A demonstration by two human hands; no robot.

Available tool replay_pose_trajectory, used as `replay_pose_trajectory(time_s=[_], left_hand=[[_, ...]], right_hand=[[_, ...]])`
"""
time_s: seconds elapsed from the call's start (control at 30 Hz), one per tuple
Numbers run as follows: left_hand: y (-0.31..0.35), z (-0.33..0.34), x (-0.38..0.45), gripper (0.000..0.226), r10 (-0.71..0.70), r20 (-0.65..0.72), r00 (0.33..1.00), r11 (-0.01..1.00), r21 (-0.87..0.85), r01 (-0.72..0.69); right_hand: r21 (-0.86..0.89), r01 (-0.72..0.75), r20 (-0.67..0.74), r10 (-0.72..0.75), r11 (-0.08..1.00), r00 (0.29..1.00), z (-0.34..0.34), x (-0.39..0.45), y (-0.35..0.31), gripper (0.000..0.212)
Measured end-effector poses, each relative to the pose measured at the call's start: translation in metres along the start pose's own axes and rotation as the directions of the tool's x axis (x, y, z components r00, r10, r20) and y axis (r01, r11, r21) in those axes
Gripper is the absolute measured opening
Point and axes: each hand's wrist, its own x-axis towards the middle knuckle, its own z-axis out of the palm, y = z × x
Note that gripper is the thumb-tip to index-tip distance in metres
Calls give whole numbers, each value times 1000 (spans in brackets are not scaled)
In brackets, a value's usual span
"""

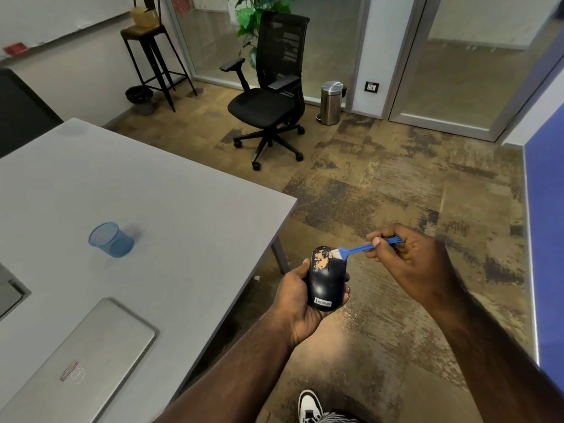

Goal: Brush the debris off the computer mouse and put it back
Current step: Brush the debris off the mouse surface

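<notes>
The black Lenovo mouse (pixel 326 280) is being cradled in the left hand (pixel 300 303), fingers curled round its sides, out past the grey table (pixel 171 193) edge, presumably so the tan debris (pixel 320 260) drops to the carpet. The small blue brush (pixel 355 249) is being pinched by the right hand (pixel 406 261), bristles touching the button end (still dusty).

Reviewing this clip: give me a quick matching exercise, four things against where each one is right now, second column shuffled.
Things:
1. computer mouse
2. blue brush
3. mesh pen cup
4. closed laptop

Places:
a. lying on its side on the grey table
b. flat on the table's near end
c. held in the left hand
d. pinched in the right hand

Pairs: 1-c, 2-d, 3-a, 4-b
</notes>
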Motion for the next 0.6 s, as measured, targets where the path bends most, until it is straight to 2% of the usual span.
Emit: replay_pose_trajectory(time_s=[0.17,0.27,0.33,0.47,0.6], left_hand=[[0,-1,0,58,-1,7,1000,1000,15,1],[0,-1,0,58,0,5,1000,1000,16,0],[0,-2,1,58,-3,0,1000,1000,13,3],[-3,-1,0,58,-3,-9,1000,1000,25,3],[-2,2,-2,59,-7,-20,1000,999,32,7]], right_hand=[[-74,-17,-12,16,997,1000,-1,1,1,24],[-55,-18,40,20,998,999,-1,0,4,17],[-57,1,74,3,998,997,-1,0,3,19],[-86,-7,39,10,996,999,-2,2,1,27],[-97,34,104,-24,995,994,-5,0,-5,17]])
